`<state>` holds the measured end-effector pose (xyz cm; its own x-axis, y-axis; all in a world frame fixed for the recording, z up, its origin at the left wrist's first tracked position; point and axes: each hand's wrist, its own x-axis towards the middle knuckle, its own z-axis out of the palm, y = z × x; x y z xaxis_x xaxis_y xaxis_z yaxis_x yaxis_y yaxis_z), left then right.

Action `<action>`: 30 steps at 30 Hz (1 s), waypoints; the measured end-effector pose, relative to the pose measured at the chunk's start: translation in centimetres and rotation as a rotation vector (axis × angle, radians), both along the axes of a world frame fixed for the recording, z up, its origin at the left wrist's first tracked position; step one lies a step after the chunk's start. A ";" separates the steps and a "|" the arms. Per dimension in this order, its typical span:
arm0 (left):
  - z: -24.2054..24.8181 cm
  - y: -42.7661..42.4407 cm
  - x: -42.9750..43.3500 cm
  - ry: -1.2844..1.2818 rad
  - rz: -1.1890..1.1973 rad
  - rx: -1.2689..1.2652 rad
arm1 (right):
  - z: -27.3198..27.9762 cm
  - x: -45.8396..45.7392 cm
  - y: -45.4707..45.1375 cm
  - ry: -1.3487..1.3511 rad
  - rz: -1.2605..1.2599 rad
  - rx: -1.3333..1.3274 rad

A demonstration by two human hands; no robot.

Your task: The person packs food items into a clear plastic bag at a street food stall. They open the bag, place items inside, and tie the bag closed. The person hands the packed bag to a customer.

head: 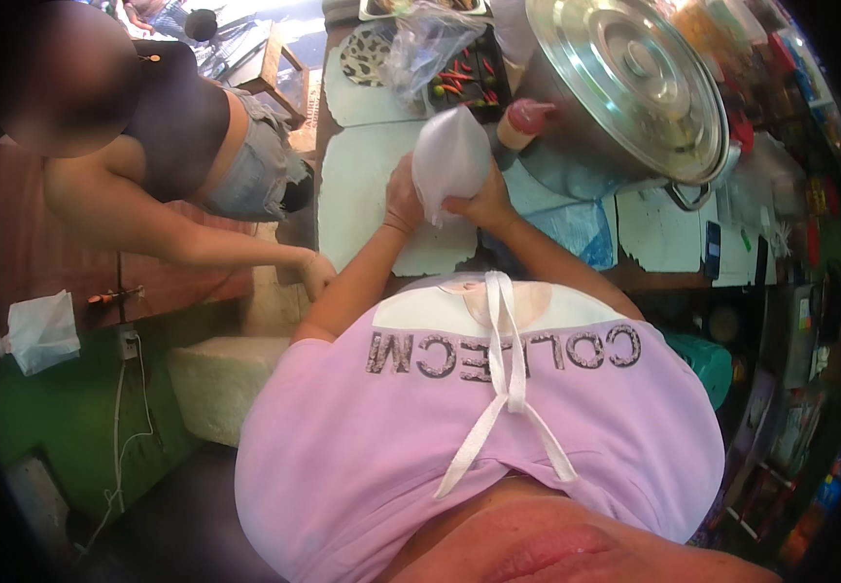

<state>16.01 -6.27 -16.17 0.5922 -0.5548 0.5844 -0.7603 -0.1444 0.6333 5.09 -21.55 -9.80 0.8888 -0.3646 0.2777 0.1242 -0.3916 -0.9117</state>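
A puffed-out translucent white plastic bag (pixel 452 157) is between my two hands, above the white-topped table (pixel 362 218). On its left side, my left hand (pixel 403 195) grips the bag, with most of the fingers hidden behind it. My right hand (pixel 492 200) grips the lower right side, its thumb pressed over the front. Whatever the bag may contain cannot be made out. Just beyond my right hand stands a squeeze bottle (pixel 521 125) with a reddish cap. A black tray (pixel 470 96) of red and green chillies lies past the bag.
A large lidded metal pot (pixel 610 146) stands at the right. Clear plastic (pixel 435 44) lies beside the chilli tray. Blue plastic packaging (pixel 573 232) is near my right forearm. At the left, another person's arm (pixel 194 244) reaches close to my left arm. A phone (pixel 712 250) lies farther right.
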 end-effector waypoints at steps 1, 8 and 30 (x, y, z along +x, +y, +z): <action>0.0 0.6 0.0 0.195 -0.022 -0.007 | 0.4 -0.4 -0.2 0.037 0.042 -0.047; 1.8 6.3 -5.5 0.277 0.243 0.109 | 7.1 -10.7 -2.4 0.329 -0.147 -0.661; 6.4 -0.3 -11.9 0.239 -0.371 0.402 | 6.3 -13.3 1.3 0.493 -0.071 -0.264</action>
